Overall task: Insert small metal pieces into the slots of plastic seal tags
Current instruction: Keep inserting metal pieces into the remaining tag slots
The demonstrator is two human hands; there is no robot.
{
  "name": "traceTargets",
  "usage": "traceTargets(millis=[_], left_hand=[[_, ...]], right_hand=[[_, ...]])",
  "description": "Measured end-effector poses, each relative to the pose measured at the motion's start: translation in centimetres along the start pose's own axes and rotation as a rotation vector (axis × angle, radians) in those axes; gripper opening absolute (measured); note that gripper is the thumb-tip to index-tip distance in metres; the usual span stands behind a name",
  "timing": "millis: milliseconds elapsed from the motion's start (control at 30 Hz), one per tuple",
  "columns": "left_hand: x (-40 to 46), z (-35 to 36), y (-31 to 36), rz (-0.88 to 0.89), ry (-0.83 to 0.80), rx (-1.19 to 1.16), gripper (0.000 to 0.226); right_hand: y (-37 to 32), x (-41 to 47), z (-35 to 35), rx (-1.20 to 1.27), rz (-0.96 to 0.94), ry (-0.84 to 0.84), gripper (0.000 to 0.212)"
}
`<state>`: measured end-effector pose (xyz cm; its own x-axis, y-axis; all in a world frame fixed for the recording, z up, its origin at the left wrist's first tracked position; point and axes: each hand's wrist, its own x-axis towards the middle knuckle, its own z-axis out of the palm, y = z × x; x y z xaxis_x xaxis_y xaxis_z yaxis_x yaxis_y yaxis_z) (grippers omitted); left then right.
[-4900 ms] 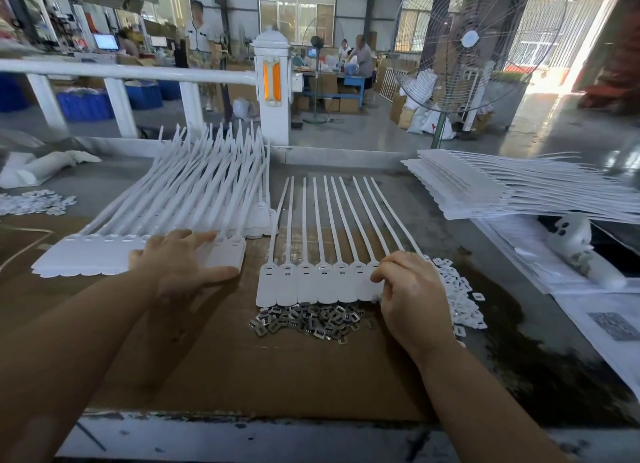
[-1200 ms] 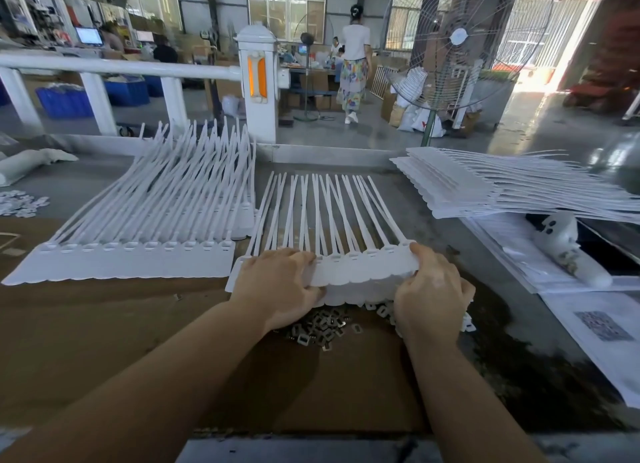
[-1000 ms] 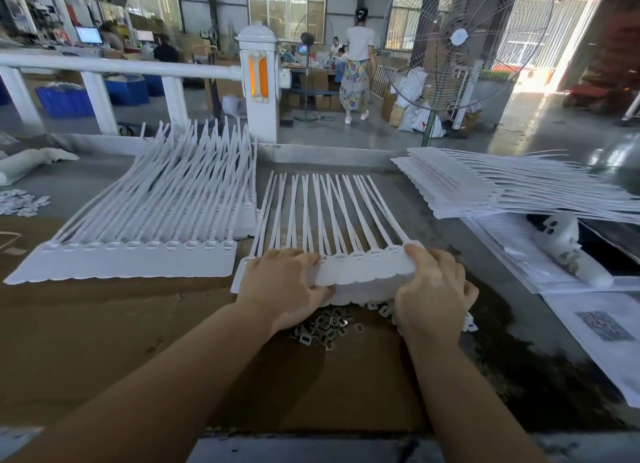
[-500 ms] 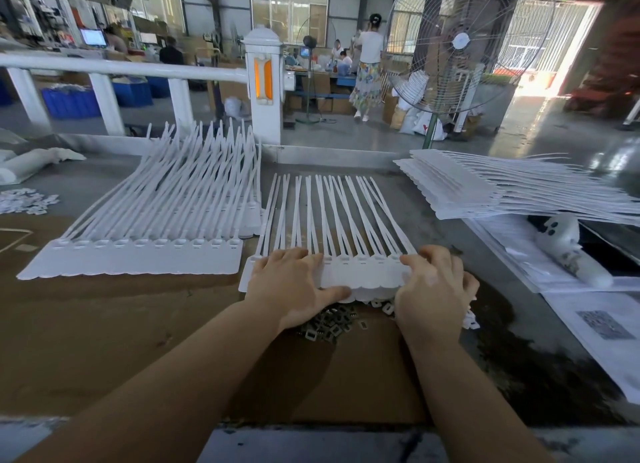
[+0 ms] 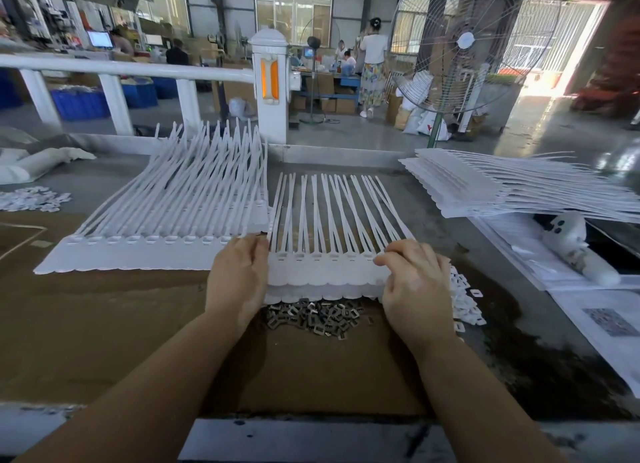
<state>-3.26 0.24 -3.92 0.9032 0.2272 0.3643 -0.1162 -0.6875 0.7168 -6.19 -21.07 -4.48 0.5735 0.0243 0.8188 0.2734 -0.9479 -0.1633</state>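
At the far left of the table (image 5: pixel 104 182), a scatter of small white plastic bits (image 5: pixel 33 199) is seen near a rolled white bag (image 5: pixel 38 162). Next to these, a wide stack of seal tags (image 5: pixel 166 234) is laid flat on brown cardboard (image 5: pixel 104 324), heads toward the near edge and straps fanned away toward a white railing (image 5: pixel 121 69). Just to its right, the left hand (image 5: pixel 239 279) is set against the left end of a smaller stack of tags (image 5: pixel 325 268), its fingers curled round that end. A heap of small metal pieces (image 5: pixel 315 317) is found on the cardboard, just in front of this smaller stack and between the two wrists. The right hand (image 5: pixel 415 282) is placed over the right end of the same stack, fingers bent down onto it and gripping it. Beside that hand, a pile of small white caps (image 5: pixel 464 299) is spread. Farther right, a third stack of tags (image 5: pixel 519 188) is piled above printed sheets (image 5: pixel 606 324) and a white roll (image 5: pixel 578 247). A standing fan (image 5: pixel 464 43) is seen behind the table.
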Motion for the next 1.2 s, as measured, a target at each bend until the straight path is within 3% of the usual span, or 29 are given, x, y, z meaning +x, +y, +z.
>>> traceTargets(millis=[300, 667, 833, 1033, 1200], left_hand=[[-0.1, -0.2, -0.6, -0.063, 0.025, -0.082, 0.034], [-0.1, -0.2, -0.8, -0.142, 0.078, -0.036, 0.02], [0.1, -0.5, -1.3, -0.144, 0.076, -0.168, 0.021], [0.0, -0.8, -1.5, -0.214, 0.044, -0.481, 0.028], [0.0, -1.0, -1.3, -0.218, -0.029, -0.448, 0.032]], right_hand=[[-0.3, -0.1, -0.6, 0.066, -0.097, -0.134, 0.019], [-0.2, -0.2, -0.6, 0.077, -0.106, -0.261, 0.023], [-0.2, -0.1, -0.6, 0.081, -0.113, -0.323, 0.026], [-0.5, 0.0, -0.6, 0.048, -0.193, -0.219, 0.032], [-0.8, 0.2, -0.9, 0.022, -0.208, -0.157, 0.039]])
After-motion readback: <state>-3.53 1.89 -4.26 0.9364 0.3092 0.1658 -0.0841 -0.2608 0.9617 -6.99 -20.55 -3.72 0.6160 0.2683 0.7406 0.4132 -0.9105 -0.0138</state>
